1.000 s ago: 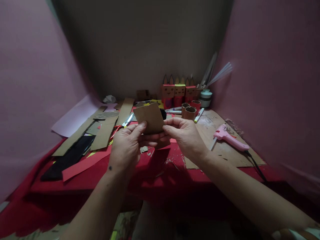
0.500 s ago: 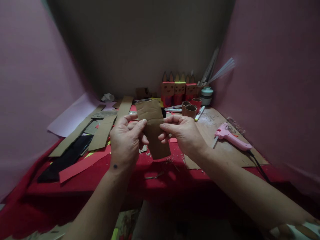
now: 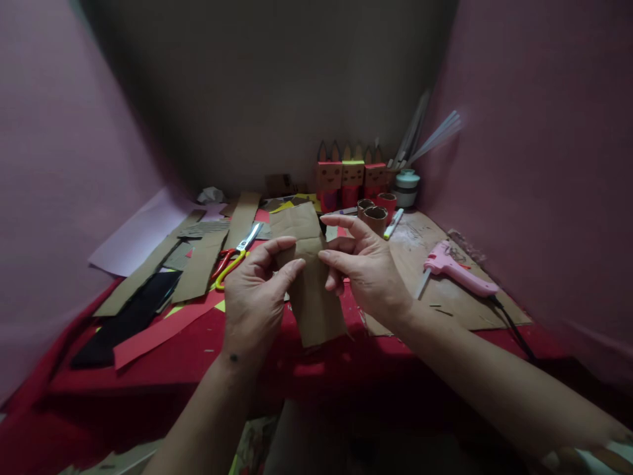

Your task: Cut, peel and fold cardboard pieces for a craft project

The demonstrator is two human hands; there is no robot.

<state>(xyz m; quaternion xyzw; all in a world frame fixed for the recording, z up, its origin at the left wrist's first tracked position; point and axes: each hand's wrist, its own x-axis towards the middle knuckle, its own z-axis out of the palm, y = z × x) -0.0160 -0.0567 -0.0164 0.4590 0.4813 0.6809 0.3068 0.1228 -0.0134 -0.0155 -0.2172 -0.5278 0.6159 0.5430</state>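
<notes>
A creased piece of brown cardboard (image 3: 316,300) hangs in the air above the red-covered table, its long side pointing toward me. My left hand (image 3: 260,284) pinches its left edge between thumb and fingers. On the opposite edge, the thumb and lower fingers of my right hand (image 3: 363,264) hold it, while the index finger stretches out past it. Crease lines run across the upper part of the cardboard. Just beyond my left hand lie scissors (image 3: 232,262) with red and yellow handles, blades pointing away.
Cardboard strips (image 3: 202,267), a black piece (image 3: 128,323) and a red paper strip (image 3: 163,333) lie left. A pink glue gun (image 3: 457,269) rests on a cardboard sheet (image 3: 487,313) at right. Cardboard tubes (image 3: 373,218), several box-headed figures (image 3: 353,175) and a lidded jar (image 3: 407,188) stand behind.
The cardboard has come slightly lower and closer, with both hands still on it. My right index finger has lifted and straightened. The scissors beside my left hand now show.
</notes>
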